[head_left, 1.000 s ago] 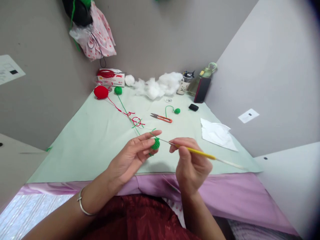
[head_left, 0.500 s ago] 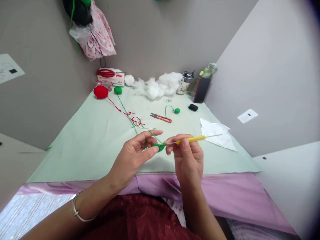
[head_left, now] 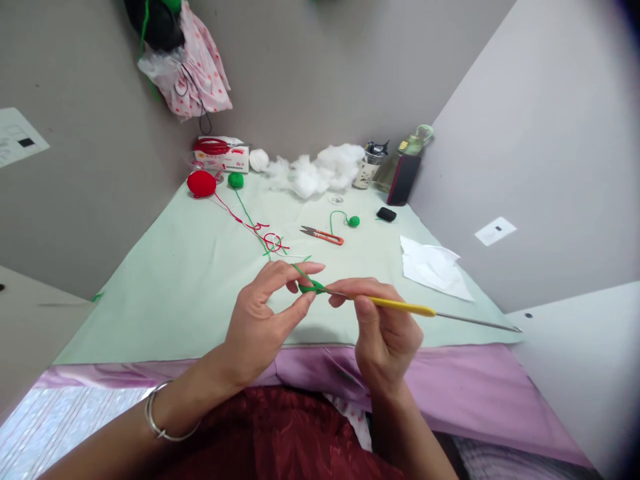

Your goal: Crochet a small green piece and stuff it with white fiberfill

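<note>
Between thumb and fingers, my left hand (head_left: 265,310) pinches a small green crochet piece (head_left: 313,287), with green yarn running over the raised index finger. My right hand (head_left: 387,330) is closed around a crochet hook (head_left: 400,305) with a yellow handle and metal ends. The hook's left tip meets the right edge of the green piece; the other end points right and slightly down. Fingers partly cover the crochet piece. From a green yarn ball (head_left: 235,180) at the back left, a strand leads toward my left hand.
Orange-handled thread snips (head_left: 323,235) and a small green ball (head_left: 354,221) lie beyond my hands. A red yarn ball (head_left: 202,184), white stuffing (head_left: 320,172), a pen cup (head_left: 367,170) and a phone (head_left: 404,180) line the back. White paper (head_left: 435,268) lies at right.
My right hand has shifted slightly right and down, and the hook now slopes downward to the right. The green crochet piece has turned and moved slightly left in my left hand.
</note>
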Demonstrator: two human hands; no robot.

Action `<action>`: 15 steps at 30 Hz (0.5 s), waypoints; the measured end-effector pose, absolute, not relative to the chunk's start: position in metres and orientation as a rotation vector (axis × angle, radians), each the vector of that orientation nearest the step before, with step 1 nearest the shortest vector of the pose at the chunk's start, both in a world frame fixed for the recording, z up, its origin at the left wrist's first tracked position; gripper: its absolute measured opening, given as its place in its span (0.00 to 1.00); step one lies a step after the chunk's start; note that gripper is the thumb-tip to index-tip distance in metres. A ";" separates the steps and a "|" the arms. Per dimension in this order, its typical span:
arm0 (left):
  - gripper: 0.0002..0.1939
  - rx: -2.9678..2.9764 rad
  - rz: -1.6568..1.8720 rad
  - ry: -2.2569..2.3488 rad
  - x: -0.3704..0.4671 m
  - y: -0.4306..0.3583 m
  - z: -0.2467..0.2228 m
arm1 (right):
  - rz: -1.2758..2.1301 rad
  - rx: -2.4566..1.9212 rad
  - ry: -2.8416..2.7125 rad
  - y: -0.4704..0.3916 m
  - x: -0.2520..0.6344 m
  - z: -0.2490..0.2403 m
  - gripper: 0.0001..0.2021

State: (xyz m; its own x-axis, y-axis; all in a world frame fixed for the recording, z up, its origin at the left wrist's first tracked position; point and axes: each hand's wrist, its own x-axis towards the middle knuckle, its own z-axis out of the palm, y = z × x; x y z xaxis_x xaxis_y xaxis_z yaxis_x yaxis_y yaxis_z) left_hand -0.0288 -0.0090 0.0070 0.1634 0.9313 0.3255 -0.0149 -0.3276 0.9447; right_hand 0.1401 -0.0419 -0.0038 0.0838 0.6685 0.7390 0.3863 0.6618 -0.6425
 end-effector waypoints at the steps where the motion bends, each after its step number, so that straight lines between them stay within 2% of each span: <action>1: 0.13 1.547 1.332 0.914 -0.028 -0.010 0.007 | 0.222 -0.907 -1.555 -0.041 0.140 -0.006 0.15; 4: 0.12 1.458 1.328 0.904 -0.024 -0.011 0.007 | -0.050 -0.907 -1.672 -0.039 0.137 -0.019 0.16; 8: 0.24 0.937 1.012 0.723 -0.022 -0.008 0.005 | -0.465 -0.890 -1.677 -0.037 0.133 -0.034 0.18; 10: 0.27 0.738 0.877 0.649 -0.023 -0.003 0.006 | -0.332 -0.905 -1.632 -0.037 0.132 -0.032 0.17; 15: 0.23 0.747 0.933 0.669 -0.029 0.004 0.008 | 0.334 -0.875 -1.260 -0.036 0.132 -0.015 0.11</action>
